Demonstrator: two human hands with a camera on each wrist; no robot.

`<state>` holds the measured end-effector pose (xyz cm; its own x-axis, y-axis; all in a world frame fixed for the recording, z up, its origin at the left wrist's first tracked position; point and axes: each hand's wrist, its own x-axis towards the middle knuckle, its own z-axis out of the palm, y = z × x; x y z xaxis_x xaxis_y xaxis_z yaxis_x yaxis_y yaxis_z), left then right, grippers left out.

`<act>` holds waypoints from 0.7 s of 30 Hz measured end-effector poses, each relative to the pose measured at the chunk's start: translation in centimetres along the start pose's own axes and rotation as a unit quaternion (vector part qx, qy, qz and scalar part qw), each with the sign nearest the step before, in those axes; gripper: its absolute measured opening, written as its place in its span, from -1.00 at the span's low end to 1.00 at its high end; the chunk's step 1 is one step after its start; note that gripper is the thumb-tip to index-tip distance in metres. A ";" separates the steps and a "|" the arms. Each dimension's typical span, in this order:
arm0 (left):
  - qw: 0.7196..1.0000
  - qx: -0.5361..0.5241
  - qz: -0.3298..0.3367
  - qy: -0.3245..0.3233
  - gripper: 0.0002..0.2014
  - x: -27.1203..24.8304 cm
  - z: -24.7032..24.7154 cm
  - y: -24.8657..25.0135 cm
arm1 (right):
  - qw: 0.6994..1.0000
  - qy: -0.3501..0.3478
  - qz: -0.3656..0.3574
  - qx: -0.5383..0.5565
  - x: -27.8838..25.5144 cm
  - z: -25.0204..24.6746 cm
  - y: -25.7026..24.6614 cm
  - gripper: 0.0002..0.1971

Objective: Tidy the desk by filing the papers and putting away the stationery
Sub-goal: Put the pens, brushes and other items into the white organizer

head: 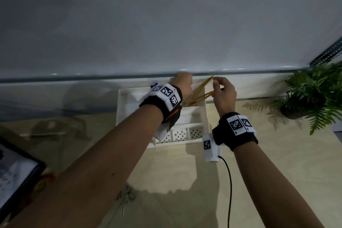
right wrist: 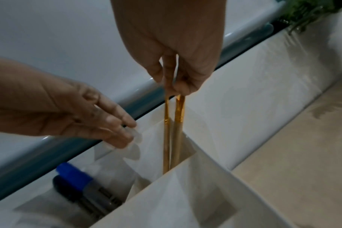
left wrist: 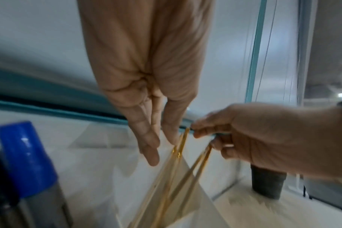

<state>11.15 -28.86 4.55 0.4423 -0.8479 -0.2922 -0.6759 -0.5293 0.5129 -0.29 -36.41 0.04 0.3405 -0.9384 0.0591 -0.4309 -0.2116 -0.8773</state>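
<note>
A: Two gold-edged clear folders [right wrist: 173,131] stand with their lower ends in a rear slot of the white desk organizer [head: 206,114], tops leaning toward the right.

B: Who has them?

A: The right hand [head: 223,94] pinches their top corners between thumb and fingertips [right wrist: 182,86]. The left hand [head: 182,84] holds nothing; in both wrist views its fingers [left wrist: 148,145] are straight and slightly spread, just beside the folders. Whether they touch the back wall of the slot I cannot tell.

B: So which step is this?

A: Filing, I'd judge: the folders are partly seated, not yet released. Next they likely need lowering straight down until they bottom out, then letting go.

B: Any room to work?

A: Little. The slot is narrow, its front divider [right wrist: 185,185] close against the folders, and the organizer sits hard by the pale wall panel [head: 166,24] with its grey rail [head: 74,77]. Markers, one blue-capped [right wrist: 74,175], fill the neighbouring compartment on the left. To the right the wooden desk [head: 185,181] lies open, a potted fern [head: 312,92] well apart. A black cable [head: 229,181] trails from the right wrist unit toward the near edge; it could snag on withdrawal.
</note>
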 end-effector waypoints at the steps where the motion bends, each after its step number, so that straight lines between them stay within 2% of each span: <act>1: 1.000 -0.021 0.004 0.004 -0.88 -0.9 -0.4 -0.4 | 1.000 0.024 -0.015 -0.012 -0.6 -0.1 -0.4 -0.76; 3: 0.996 -0.084 0.009 0.029 -0.80 -3.4 -1.7 -1.6 | 0.995 0.075 -0.064 -0.026 -2.2 0.1 -1.9 -0.75; 5: 0.984 -0.160 0.006 0.075 -0.81 -6.8 -3.1 -3.3 | 0.989 0.082 -0.121 -0.006 -4.6 1.1 -4.2 -0.73; 7: 0.962 -0.244 -0.006 0.122 -0.91 -10.2 -3.9 -5.7 | 0.981 0.047 -0.185 0.017 -7.1 3.1 -6.5 -0.71; 9: 0.926 -0.333 -0.040 0.172 -0.87 -13.6 -4.3 -9.1 | 0.970 -0.009 -0.239 0.031 -10.0 6.1 -8.8 -0.75; 12: 0.856 -0.443 -0.120 0.238 -0.77 -18.8 -3.8 -15.0 | 0.951 -0.108 -0.282 0.062 -14.7 11.4 -11.5 -0.78; 13: 0.818 -0.493 -0.159 0.251 -0.75 -20.5 -3.4 -16.8 | 0.946 -0.153 -0.279 0.061 -16.2 13.3 -12.0 -0.78; 15: 0.724 -0.597 -0.228 0.259 -0.73 -23.8 -2.3 -20.3 | 0.930 -0.255 -0.263 0.024 -18.8 17.2 -12.6 -0.78; 16: 0.691 -0.626 -0.255 0.257 -0.74 -25.3 -1.5 -22.1 | 0.918 -0.304 -0.254 -0.006 -19.9 19.2 -12.7 -0.78; 18: 0.660 -0.648 -0.293 0.245 -0.77 -28.2 0.0 -25.3 | 0.885 -0.384 -0.252 -0.075 -21.8 23.1 -12.8 -0.76; 21: 0.596 -0.695 -0.336 0.220 -0.76 -31.4 1.2 -28.6 | 0.840 -0.443 -0.263 -0.170 -23.5 28.3 -13.1 -0.75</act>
<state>15.88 12.85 -1.87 0.6565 -0.2073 -0.7253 0.7476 0.0509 0.6622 20.99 -3.80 -3.32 0.9819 -0.1508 -0.1141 -0.1887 -0.7407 -0.6448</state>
